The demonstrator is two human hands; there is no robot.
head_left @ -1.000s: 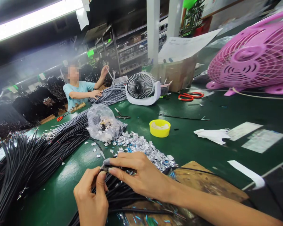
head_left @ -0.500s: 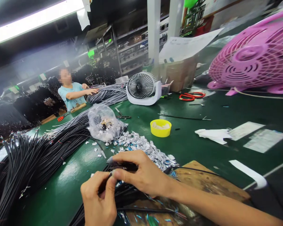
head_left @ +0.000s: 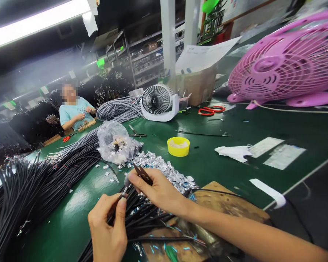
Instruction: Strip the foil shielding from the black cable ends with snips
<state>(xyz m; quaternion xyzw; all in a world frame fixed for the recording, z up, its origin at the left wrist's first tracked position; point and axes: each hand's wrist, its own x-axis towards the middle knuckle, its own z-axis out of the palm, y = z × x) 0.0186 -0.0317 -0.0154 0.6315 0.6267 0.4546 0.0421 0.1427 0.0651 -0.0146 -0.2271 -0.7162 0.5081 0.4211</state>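
My left hand (head_left: 107, 225) is closed in a pinch on a black cable (head_left: 125, 190), whose silvery end points up between thumb and forefinger. My right hand (head_left: 162, 191) has its thumb and forefinger closed at the tip of that cable end. Held in the same hand is a dark tool with two pointed tips (head_left: 142, 174), like small snips, its points facing up and away. Under both hands lie more black cables (head_left: 142, 214). Scraps of silver foil (head_left: 164, 171) are heaped just beyond my right hand.
A worn wooden board (head_left: 229, 200) lies below my right arm. Farther off on the green table are a yellow dish (head_left: 178, 146), a plastic bag (head_left: 117, 145), a white fan (head_left: 160, 103) and red-handled scissors (head_left: 211, 110). A large cable bundle (head_left: 51, 193) fills the left. Another person (head_left: 75, 111) sits opposite.
My hands have drawn slightly apart, and the silvery cable end now shows between them. The tool in my right hand has tipped upward. The person opposite has pulled their hands back from the grey cables.
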